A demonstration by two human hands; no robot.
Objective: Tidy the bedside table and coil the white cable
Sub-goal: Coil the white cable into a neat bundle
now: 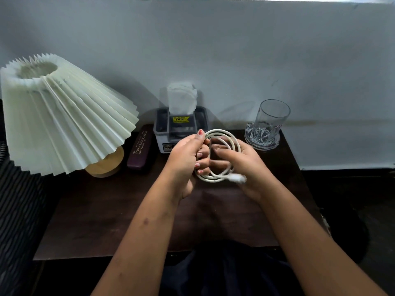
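The white cable (222,133) is wound into a loose coil held above the dark bedside table (106,210). My left hand (186,159) grips the coil's left side, fingers curled round the loops. My right hand (245,163) holds the right side, with the cable's white plug end (237,179) lying against its palm. Both hands hover over the middle of the table, in front of the grey organiser.
A pleated cream lamp (57,116) on a wooden base stands at the left. A maroon spectacle case (140,149) lies beside it. A grey organiser (181,127) with tissues sits at the back, and an empty glass (269,120) on a glass coaster at the right.
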